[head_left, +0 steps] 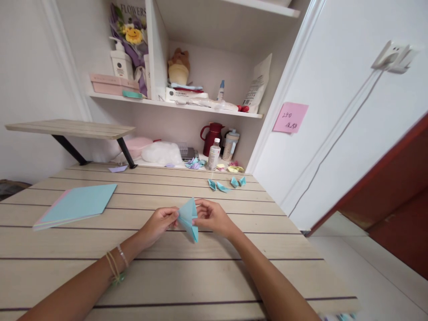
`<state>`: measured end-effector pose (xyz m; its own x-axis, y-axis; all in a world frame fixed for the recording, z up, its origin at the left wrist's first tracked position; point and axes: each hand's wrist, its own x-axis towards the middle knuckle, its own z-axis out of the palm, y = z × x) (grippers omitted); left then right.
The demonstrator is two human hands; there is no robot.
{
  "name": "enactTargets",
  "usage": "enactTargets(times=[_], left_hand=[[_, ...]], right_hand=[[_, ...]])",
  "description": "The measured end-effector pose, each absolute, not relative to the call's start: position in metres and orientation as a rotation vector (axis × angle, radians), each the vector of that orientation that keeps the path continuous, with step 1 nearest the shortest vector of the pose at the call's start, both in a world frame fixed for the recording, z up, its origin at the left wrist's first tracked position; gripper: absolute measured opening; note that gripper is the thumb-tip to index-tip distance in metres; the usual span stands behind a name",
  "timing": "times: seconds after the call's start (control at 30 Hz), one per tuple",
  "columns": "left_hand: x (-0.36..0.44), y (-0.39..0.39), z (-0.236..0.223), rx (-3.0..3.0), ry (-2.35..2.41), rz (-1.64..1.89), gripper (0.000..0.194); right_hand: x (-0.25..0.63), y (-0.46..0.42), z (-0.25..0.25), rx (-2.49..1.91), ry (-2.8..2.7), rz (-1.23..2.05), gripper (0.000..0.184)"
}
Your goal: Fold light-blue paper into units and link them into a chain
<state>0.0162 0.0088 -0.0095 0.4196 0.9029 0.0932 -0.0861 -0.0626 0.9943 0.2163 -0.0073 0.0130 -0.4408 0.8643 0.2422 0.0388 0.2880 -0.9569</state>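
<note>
A light-blue sheet of origami paper (187,218), folded into a pointed shape, is held up over the middle of the table. My left hand (162,221) pinches its left side between thumb and fingers. On its right edge, my right hand (214,217) grips with the thumb in front and the fingers behind. Beyond my hands lie several small folded blue paper boats (223,187). Off to the left is a stack of coloured paper (78,200) with a blue sheet on top.
The slatted table (174,276) meets a shelf unit. A raised wooden stand (70,128) is at back left. At the back are a clear bottle (214,154), a red jug (211,137), a cup (230,146) and several folded paper pieces (195,163).
</note>
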Motion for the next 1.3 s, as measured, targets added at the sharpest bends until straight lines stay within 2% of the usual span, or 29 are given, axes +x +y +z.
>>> enactTargets(times=[0.1,0.2,0.3,0.37,0.63,0.8,1.03,1.2,1.3], left_hand=[[0.02,0.005,-0.007,1.306,0.775,0.95,0.032],[0.023,0.002,-0.001,1.164,0.779,0.972,0.028],[0.023,0.0,0.002,1.075,0.795,0.95,0.024],[0.022,-0.001,0.003,1.056,0.793,0.893,0.024],[0.02,-0.005,0.004,1.073,0.819,0.71,0.031],[0.018,-0.004,0.007,1.057,0.867,0.729,0.028],[0.013,0.002,0.008,1.136,0.895,0.843,0.031],[0.011,0.003,0.004,1.179,0.901,0.896,0.042],[0.011,0.005,0.001,1.253,0.952,0.869,0.043]], right_hand=[[0.212,-0.011,0.013,-0.8,-1.789,1.21,0.031],[0.208,-0.014,0.012,-0.933,-1.868,0.875,0.013],[0.206,-0.015,0.009,-1.048,-1.9,0.521,0.014],[0.205,-0.016,0.008,-1.053,-1.915,0.402,0.014],[0.202,-0.021,0.006,-1.08,-1.959,0.372,0.022],[0.205,-0.019,0.01,-0.902,-1.95,0.547,0.024],[0.222,-0.01,0.015,-0.903,-1.808,1.291,0.031],[0.223,-0.01,0.016,-0.945,-1.777,1.372,0.035],[0.219,-0.012,0.018,-0.867,-1.701,1.465,0.031]])
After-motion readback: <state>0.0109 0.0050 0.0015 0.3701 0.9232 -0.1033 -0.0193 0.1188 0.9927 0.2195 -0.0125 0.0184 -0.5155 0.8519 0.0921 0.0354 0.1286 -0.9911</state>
